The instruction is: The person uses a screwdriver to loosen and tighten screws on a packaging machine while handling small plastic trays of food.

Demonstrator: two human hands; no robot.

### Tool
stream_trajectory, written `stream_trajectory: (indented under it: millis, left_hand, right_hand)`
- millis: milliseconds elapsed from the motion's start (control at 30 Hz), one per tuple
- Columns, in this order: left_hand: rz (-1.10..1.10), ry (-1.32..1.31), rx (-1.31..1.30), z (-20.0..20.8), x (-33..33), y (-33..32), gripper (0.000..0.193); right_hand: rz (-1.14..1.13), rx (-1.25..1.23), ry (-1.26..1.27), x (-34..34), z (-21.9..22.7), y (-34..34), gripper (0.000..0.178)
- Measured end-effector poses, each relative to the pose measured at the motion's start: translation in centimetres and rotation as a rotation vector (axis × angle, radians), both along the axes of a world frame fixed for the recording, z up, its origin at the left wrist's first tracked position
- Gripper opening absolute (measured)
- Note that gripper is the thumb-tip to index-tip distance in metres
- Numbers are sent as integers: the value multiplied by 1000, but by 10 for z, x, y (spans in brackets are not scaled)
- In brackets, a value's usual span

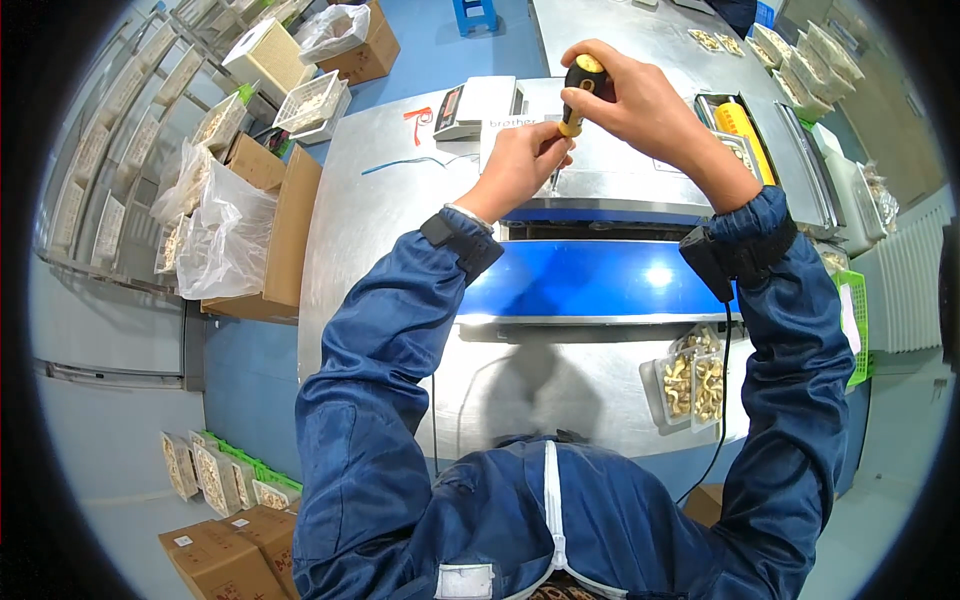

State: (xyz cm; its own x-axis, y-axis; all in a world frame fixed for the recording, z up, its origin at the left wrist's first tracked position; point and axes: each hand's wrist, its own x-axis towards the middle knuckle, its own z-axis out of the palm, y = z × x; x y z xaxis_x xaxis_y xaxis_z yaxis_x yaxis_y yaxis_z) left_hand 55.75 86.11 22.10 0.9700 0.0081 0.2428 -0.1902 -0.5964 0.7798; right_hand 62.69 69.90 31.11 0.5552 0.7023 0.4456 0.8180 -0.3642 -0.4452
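My right hand [645, 105] is closed around the black and yellow handle of a screwdriver [586, 78], which stands nearly upright with its shaft pointing down. My left hand [512, 172] pinches the screwdriver low down, by the yellow collar under the handle. The shaft reaches down toward the steel top of a machine [620, 185] with a blue front panel [590, 278]. Where the tip meets the machine is too small to make out. A dark gap runs between the steel top and the blue panel.
A digital scale [478, 108], a red ribbon-like piece [417, 124] and a blue wire [400, 164] lie on the steel table [345, 215]. Clear trays of mushroom-like pieces [690, 385] sit at the near right. A yellow roll [742, 135] lies right. Cardboard boxes [292, 235] stand left.
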Motion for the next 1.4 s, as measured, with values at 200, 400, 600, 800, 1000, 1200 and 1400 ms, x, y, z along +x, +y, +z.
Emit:
stream_trajectory:
  millis: [200,400,600,800,1000,1200,1400]
  left_hand:
    - [31,-174,69,-5,-4,5,20]
    - [49,-175,153,3,-6,-1,17]
    - [74,-263,149,-5,3,1,17]
    - [81,-212,99,-6,8,6,20]
    - [66,-199,227,1,11,8,23]
    - [57,-157,224,0,9,8,29]
    - [45,-134,212,4,8,8,21]
  right_hand:
    - [-99,-28,-289,-13,2,11,41]
    - [-150,69,-490,-9,-3,18,34]
    - [-23,12,-353,0,1,17,26]
    - [187,41,-81,-7,6,19,37]
    - [-193,13,-397,-16,12,24,44]
    - [-119,-23,-366,-11,13,19,30]
    - [-60,53,-308,-12,7,18,39]
